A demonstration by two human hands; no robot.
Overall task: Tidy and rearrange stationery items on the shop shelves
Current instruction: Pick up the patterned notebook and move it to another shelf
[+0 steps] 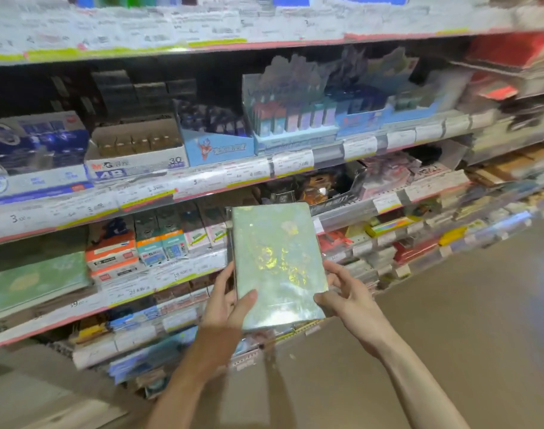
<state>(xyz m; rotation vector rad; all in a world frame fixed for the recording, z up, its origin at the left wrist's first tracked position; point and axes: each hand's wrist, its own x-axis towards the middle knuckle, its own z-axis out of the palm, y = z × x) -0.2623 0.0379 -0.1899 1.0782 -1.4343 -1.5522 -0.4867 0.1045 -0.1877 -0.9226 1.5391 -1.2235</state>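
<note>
A pale green notebook (277,264) with a shiny holographic cover is held upright in front of the shop shelves, at the middle of the view. My left hand (226,300) grips its lower left edge, thumb on the cover. On the lower right edge sits my right hand (346,294), thumb at the corner and fingers behind. A similar green notebook (32,281) lies on a shelf at the left.
Tiered shelves (184,181) with price labels run across the view, packed with boxed stationery: a white 4B box (134,156), a light blue display box (219,147), orange and teal packs (134,249). Brown floor (450,320) lies at the right and below.
</note>
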